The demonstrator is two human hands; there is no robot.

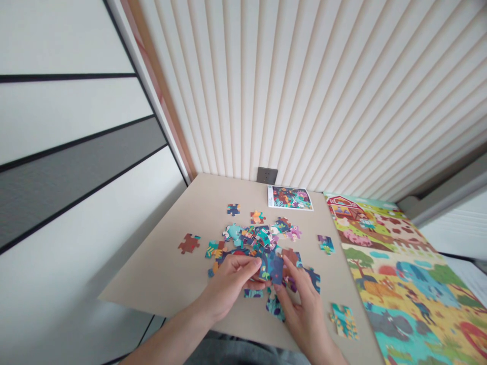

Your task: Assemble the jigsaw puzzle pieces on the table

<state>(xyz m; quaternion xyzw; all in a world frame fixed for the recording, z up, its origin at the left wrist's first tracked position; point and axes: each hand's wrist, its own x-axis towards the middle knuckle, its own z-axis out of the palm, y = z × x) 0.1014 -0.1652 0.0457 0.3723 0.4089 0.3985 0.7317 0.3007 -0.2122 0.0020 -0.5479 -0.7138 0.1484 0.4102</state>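
A heap of loose, colourful jigsaw pieces [262, 238] lies in the middle of a beige table [160, 274]. My left hand [228, 284] and my right hand [300, 299] meet at the near edge of the heap. Both pinch the same small cluster of dark blue pieces [272, 267], thumb and fingers closed on it, held just above the table. More pieces lie under and around my hands.
Single pieces lie apart: a brown one [189, 244] at the left, one [326, 244] at the right, one [344, 320] near the front edge. A reference picture [289, 197] lies at the back. A large finished farm puzzle [411, 274] covers the right side. A wall socket [267, 175] sits behind.
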